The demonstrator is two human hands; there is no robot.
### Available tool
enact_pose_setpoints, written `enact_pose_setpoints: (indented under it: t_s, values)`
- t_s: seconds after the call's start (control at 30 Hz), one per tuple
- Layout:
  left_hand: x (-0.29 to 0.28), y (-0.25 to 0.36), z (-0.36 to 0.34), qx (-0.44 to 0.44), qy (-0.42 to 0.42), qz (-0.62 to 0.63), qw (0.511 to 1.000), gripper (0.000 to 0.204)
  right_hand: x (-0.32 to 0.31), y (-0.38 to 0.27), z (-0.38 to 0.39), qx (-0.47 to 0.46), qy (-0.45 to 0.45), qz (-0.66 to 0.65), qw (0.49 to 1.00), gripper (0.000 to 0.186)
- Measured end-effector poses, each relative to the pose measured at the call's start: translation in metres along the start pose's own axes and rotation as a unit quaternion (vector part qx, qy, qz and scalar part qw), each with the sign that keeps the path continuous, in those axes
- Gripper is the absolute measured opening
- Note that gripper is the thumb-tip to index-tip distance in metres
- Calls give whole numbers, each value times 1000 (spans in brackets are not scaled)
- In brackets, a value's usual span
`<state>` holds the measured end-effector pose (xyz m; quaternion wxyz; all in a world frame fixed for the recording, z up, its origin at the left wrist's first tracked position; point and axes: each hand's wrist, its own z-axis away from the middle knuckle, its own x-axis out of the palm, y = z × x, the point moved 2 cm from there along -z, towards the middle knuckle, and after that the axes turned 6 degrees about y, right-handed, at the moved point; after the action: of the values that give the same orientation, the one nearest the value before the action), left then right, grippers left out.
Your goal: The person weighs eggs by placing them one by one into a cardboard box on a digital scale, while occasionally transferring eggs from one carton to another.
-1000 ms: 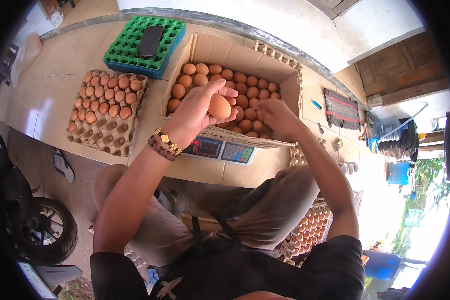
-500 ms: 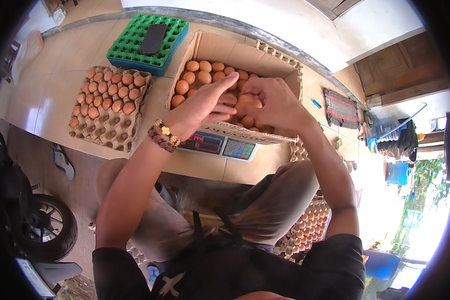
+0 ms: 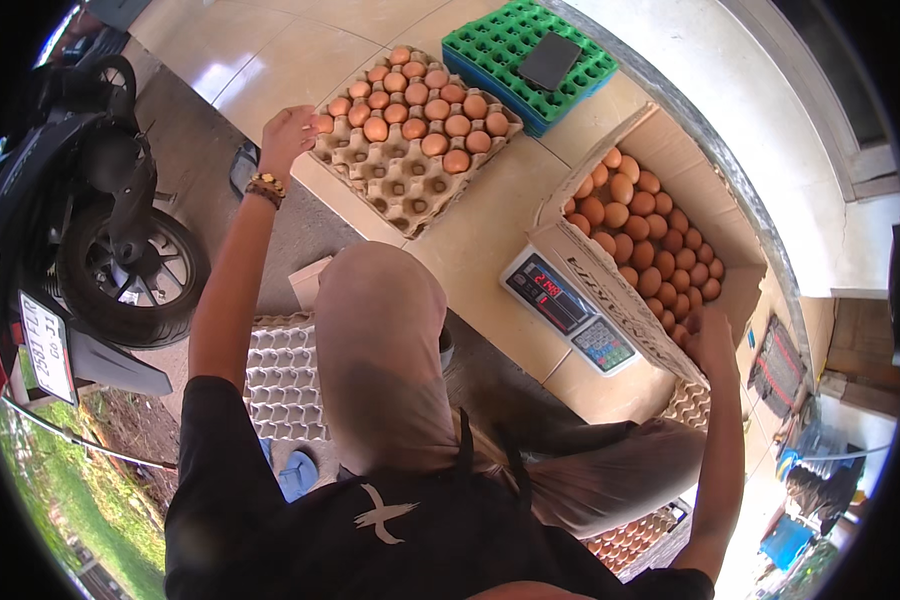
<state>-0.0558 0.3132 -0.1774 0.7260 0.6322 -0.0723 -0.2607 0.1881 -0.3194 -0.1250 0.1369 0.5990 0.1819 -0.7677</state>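
Note:
My left hand (image 3: pixel 290 135) is at the near left corner of a cardboard egg tray (image 3: pixel 390 190). Its fingers are closed against a brown egg (image 3: pixel 325 124) at the edge. Brown eggs fill most of the tray's far part; the near cups hold none. At the right, my right hand (image 3: pixel 709 342) dips into the near right corner of an open cardboard box (image 3: pixel 610 265), where many brown eggs (image 3: pixel 642 253) lie loose. Its fingertips are by the eggs and partly hidden. Under the box sits a digital scale (image 3: pixel 570 312) with a lit red display.
A stack of green and blue plastic egg trays (image 3: pixel 490 45) bears a black phone (image 3: pixel 551 61). Beside my knees are a pale egg tray (image 3: pixel 285 375) and another filled with eggs (image 3: pixel 630 538). A motorcycle (image 3: pixel 120 240) stands at the left, a striped mat (image 3: pixel 778 365) at the right.
My hands, both over the box before, have parted: the left moved to the tray, the right to the box's near right corner. The view has swung left.

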Motion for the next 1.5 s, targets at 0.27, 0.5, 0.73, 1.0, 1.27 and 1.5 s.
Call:
enact_pose_setpoints:
  t_s: [0.27,0.5,0.73,1.0,1.27,1.5]
  values:
    - [13,-83,-53,262,81,-401,874,53,-73,-67,55,66,111,-100,987,15]
    - [20,-70,-71,245,75,-415,873,48,-71,-38,90,17,211,-149,966,11]
    - [6,-49,-105,-135,131,373,908,14,-82,-106,64,-67,237,-399,883,9]
    - [-9,-67,-126,-67,38,98,992,12,41,-420,-109,-254,-144,-519,804,33]
    - [22,-39,-106,138,-36,-371,918,48,122,-525,-182,-251,2,-39,967,41]
    - [27,-43,-115,126,-35,-409,903,45,122,-507,-202,-119,-227,-478,840,40]
